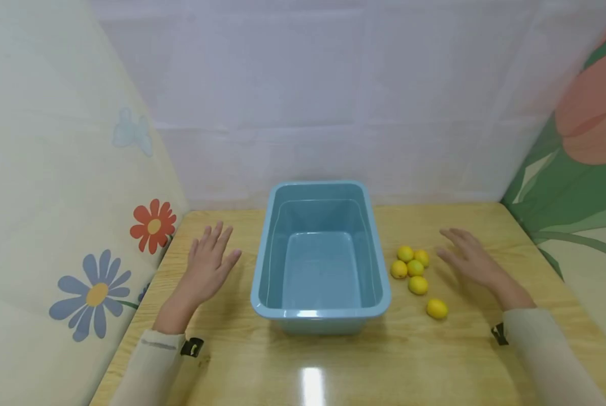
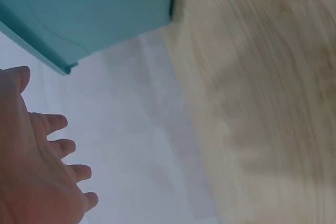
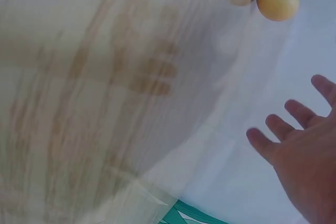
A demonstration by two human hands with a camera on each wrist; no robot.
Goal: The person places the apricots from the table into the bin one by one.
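Head view, and here's a blue plastic tub (image 1: pixel 320 313) square in the middle of the wooden table (image 1: pixel 384 366), mouth up, a short end facing the person. That central spot looks handy: either hand could reach over the rim, and nothing blocks the way in from above.

Off to the tub's right, the small lemons (image 1: pixel 399 269)! Five of them bunch close together, one with a greenish tinge, and the crowding probably helps keep those round skins from rolling. The sixth, a lone lemon (image 1: pixel 437 308), sits apart, nearer the person, with no neighbour to steady it.

Now the hands, and neither grips a thing. The left hand (image 1: pixel 208 268) hangs to the tub's left, fingers spread and straight, thumb toward the wall, not touching it. Across the way, the right hand (image 1: pixel 468 258) is just beyond the lemons, fingers stretched out, palm free, and that makes it the natural one for the fruit. Finger shadows on the wood in the right wrist view say it's raised off the surface!

And at the cuffs, a black wrist device (image 1: pixel 192 347) sits on the inner side, presumably so its lens can face the fingers.
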